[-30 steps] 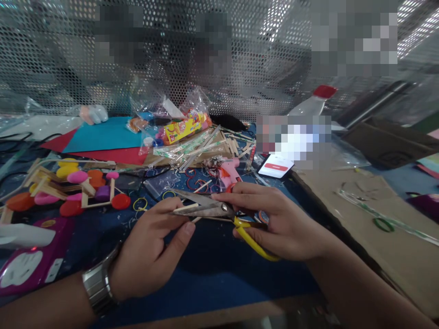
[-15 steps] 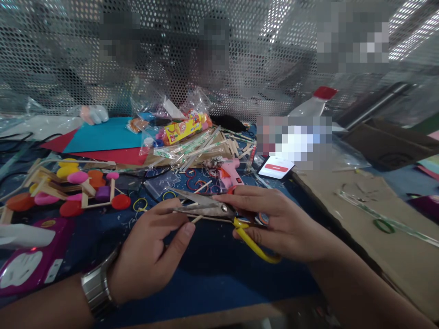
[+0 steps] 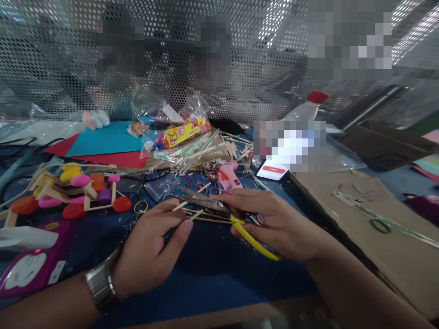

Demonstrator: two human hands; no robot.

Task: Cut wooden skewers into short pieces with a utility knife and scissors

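My left hand [image 3: 151,246] pinches a thin wooden stick [image 3: 196,214] between thumb and fingers, and a second pale stick end [image 3: 180,205] shows over its fingertips. My right hand [image 3: 277,224] is closed round the handles of a pair of scissors [image 3: 255,240]; one handle loop is yellow. Their blades point left, over the sticks and just beyond my left fingertips, and lie close together. Whether the blades touch a stick I cannot tell. More thin sticks stretch beneath the scissors, partly hidden by them.
Behind my hands lie a pink glue gun [image 3: 229,176], loose rubber bands and a pile of wrapped sticks [image 3: 192,151]. Wooden frames with coloured discs [image 3: 75,189] and a purple device [image 3: 34,260] stand left. A phone [image 3: 272,170] and cardboard [image 3: 346,205] are right.
The scissor blades, spread apart before, have come together and no longer cross my left fingers. A pale stick end now shows at those fingertips. Both hands stay in nearly the same place.
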